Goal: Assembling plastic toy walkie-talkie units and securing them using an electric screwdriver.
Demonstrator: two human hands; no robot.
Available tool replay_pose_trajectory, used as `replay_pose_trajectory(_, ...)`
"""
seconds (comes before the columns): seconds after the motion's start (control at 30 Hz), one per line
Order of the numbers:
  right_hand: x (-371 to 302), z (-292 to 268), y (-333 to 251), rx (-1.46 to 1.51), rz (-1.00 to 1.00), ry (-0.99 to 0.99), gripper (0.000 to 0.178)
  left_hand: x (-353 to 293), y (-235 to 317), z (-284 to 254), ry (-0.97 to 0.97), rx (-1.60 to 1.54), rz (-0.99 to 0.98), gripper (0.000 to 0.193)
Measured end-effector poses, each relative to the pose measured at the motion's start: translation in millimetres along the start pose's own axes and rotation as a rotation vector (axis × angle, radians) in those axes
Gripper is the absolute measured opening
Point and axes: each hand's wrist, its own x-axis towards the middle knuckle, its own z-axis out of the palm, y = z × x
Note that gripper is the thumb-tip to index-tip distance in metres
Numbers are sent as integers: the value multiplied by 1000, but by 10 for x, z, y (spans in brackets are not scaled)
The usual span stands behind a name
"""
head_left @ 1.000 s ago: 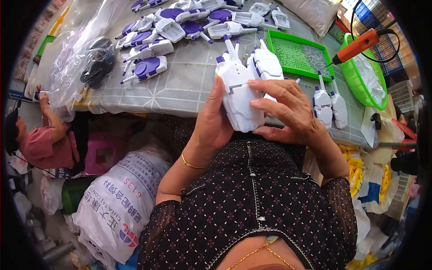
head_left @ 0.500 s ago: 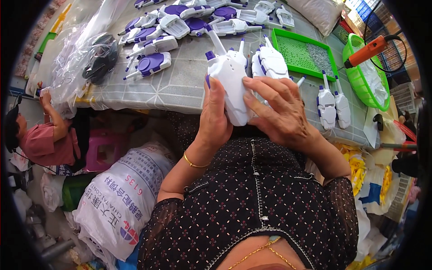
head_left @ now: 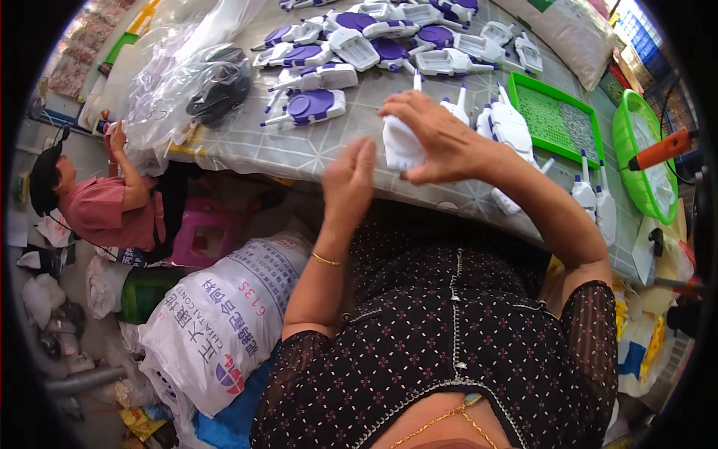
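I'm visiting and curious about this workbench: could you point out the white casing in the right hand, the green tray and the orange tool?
White casing (head_left: 402, 146): head view, on its exposed side.
Green tray (head_left: 538, 112): head view, on its perforated floor.
Orange tool (head_left: 663, 150): head view, mid-body.

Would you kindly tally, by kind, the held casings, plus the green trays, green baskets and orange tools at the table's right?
White casing in the right hand: 1
Green tray: 1
Green basket: 1
Orange tool: 1
Total: 4
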Motion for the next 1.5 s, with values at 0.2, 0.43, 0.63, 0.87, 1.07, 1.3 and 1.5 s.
replay_pose_trajectory(0.2,212,369,338,-382,34,-227,90,746,-262,-911,656,1081,703,56)
replay_pose_trajectory(0.43,563,303,368,-43,22,45,74,875,-216,-1226,218,726,400,46)
replay_pose_trajectory(0.63,872,86,-38,380,366,216,58,354,298,-1097,-154,-112,228,36)
replay_pose_trajectory(0.87,295,-313,-374,1208,584,368,48,-226,249,-303,-307,-1055,490,64)
replay_pose_trajectory(1.07,-451,-56,-714,1498,765,452,38,-336,654,775,149,-538,863,97)
replay_pose_trajectory(1.3,-2191,-984,-10,-28,538,484,26,-189,706,752,-436,-1173,494,88)
replay_pose_trajectory(1.5,-4400,-2573,1358,-903,1312,660,29,-174,724,873,-511,-1229,312,75)
